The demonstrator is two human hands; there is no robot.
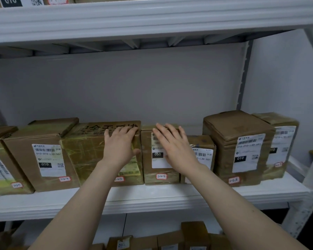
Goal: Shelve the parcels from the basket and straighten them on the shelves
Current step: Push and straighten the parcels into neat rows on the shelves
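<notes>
Head view (the only one given). On the middle shelf board a row of brown parcels stands side by side, with their labels turned toward the person. The basket is not in view.

The left hand lies flat on the front of the taped parcel. Its fingers are straight and together and reach the top edge at twelve o'clock, and the thumb is at the parcel's right corner. The right hand has straight fingers, spread apart, over the front of the 060 parcel. The picture is soft there, so I cannot tell whether it presses or only hovers. Neither hand grasps anything.

The seam between these two parcels runs upright between the hands, at three o'clock from the left hand and nine o'clock from the right. Each hand is therefore nearer to its own parcel, and both parcels lie straight ahead at twelve o'clock.

I judge the step to be straightening, probably a push toward twelve o'clock. How much room is behind the row is hidden. At six o'clock a bare strip of board stays free before the edge. Sideways there is little room, because the small parcel touches at three o'clock and the 010 parcel at nine o'clock.
</notes>
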